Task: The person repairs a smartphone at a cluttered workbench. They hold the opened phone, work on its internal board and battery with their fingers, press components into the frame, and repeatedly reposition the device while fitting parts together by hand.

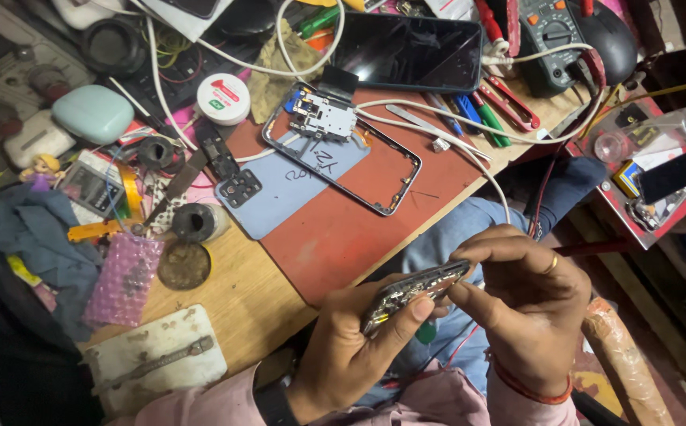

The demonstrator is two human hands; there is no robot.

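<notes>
A red mat (335, 237) is spread across the frame's centre, with a phone frame (343, 150) laid on it. Lower centre, an opened phone (414, 293) is clamped edgewise by the left hand (351, 347) and pinched by the right hand (524, 308).

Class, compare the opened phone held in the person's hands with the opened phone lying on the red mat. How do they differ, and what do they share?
The held phone is gripped edge-on between the left hand and right hand; the phone on the mat lies flat, untouched.
The held phone hangs over the person's lap; the other rests on the red mat.
A white cable crosses the phone on the mat; none crosses the held one.
Both show exposed insides.
</notes>
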